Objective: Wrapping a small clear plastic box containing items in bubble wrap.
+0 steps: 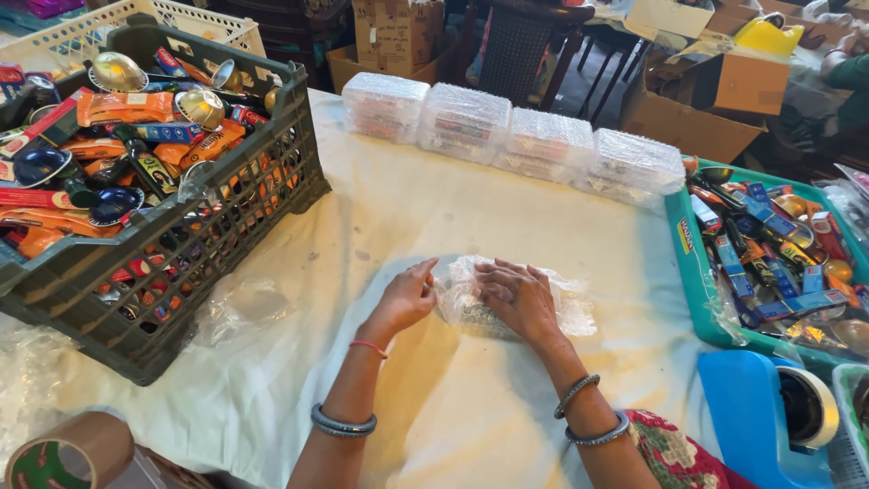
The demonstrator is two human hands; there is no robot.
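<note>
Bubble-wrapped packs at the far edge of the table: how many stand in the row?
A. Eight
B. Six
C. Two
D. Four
D: four wrapped packs sit side by side along the far edge of the table, beyond the bundle that the left hand and right hand press on.

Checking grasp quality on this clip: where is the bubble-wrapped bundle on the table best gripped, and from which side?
Probably by its two short ends, from above. The bundle lies flat and wide on the table; the left hand touches its left end, while the right hand rests on top.
</note>
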